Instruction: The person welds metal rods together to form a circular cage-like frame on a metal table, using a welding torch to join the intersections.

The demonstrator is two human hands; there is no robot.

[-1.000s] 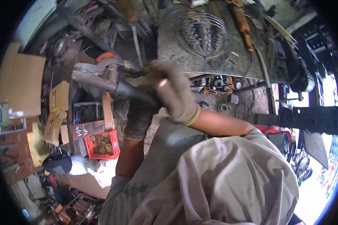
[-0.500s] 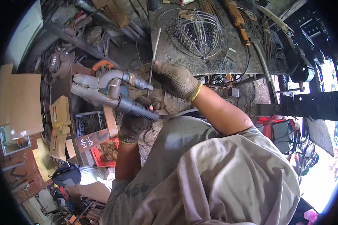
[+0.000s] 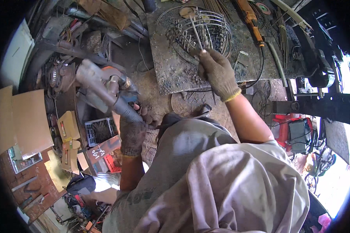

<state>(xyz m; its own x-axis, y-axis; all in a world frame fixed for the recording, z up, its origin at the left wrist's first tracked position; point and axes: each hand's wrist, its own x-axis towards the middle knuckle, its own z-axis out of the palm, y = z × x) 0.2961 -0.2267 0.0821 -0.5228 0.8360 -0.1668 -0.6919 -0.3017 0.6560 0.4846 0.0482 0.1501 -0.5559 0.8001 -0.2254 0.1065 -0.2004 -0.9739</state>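
My left hand [image 3: 134, 136], in a brown knit glove, is closed round the ribbed black handle of a welding electrode holder [image 3: 101, 87]. The holder's grey jaws point up and left, slightly blurred. In my right hand [image 3: 220, 74], also gloved, is a thin grey welding rod [image 3: 196, 33], gripped partway along. Its upper part slants over a round frame of bent metal rods [image 3: 224, 29] on the dark metal table [image 3: 165, 81]. A short lower stretch of rod shows below the glove. The rod and the holder are well apart.
An orange power tool [image 3: 251, 21] with a cord lies at the table's far right, near bundles of thin rods [image 3: 282, 39]. A dark metal beam [image 3: 319, 105] juts in at right. Crates [image 3: 99, 132] and cardboard boxes [image 3: 68, 126] stand at left.
My right hand has moved right and up, carrying the rod away from the electrode holder and over the round frame. The holder has swung slightly left in my left hand.
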